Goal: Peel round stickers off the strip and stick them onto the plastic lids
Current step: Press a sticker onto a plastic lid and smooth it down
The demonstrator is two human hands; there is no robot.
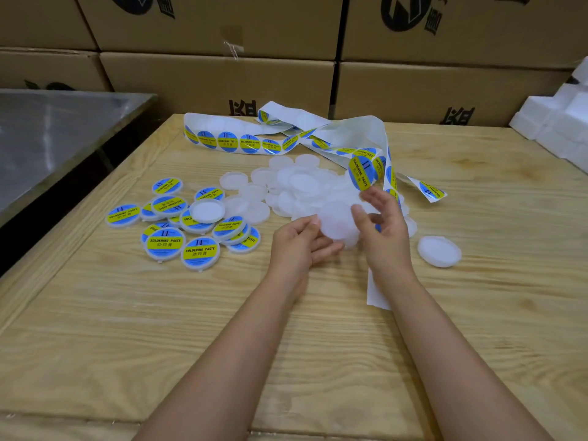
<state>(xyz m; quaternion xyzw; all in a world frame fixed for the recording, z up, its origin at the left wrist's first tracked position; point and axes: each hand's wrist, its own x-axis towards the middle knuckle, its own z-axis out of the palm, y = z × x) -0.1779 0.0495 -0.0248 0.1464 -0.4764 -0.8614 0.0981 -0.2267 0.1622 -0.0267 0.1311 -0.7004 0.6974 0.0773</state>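
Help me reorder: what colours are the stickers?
Stickers: blue, yellow band, dark text; head view.

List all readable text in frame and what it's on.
"II": top of stickers on labelled lids and sticker strip.
"SOLDERING PASTE": yellow band, same stickers.
"助焊膏": under that, same stickers.
Fine print on the stickers' lower blue edge: too small.
Cardboard boxes: black printed characters, cropped, unreadable.

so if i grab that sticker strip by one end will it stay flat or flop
Probably floppy: the sticker strip already loops, twists and folds over itself on the wooden table. Likely very light, since parts arch up unsupported. A pull could drag its loops into the blank lids.
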